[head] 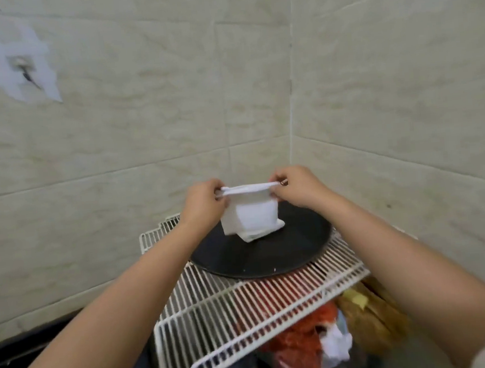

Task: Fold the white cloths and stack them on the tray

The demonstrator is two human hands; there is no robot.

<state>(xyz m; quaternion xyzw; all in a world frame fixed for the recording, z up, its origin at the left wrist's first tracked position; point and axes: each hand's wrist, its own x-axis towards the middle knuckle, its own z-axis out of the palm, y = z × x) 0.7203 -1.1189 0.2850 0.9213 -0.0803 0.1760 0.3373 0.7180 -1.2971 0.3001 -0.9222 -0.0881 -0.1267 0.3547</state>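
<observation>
Both arms reach forward from the bottom corners of the view, bare from the short pale sleeves to the wrists, and they meet above a round dark tray. The left hand pinches the left end of the upper edge of a white cloth, with the thumb and the curled fingers closed on the fabric. The right hand pinches the right end of the same edge in the same manner — knuckles up, fingers bent inward. Between the two hands the upper edge is pulled almost straight and level, and it looks doubled, so the cloth is already partly folded. The rest of the cloth hangs down from this edge.

Below the hanging cloth, a folded white cloth lies on the tray; the lower border of the held cloth reaches down to it, but I cannot tell if they touch.

The tray rests on a white wire rack, which stands in a corner of a wall with pale tiles. Under the rack there are some crumpled bags — red, white and yellow ones, blurred.

No brand, label or readable writing is visible on the cloths, the tray or the wall.
</observation>
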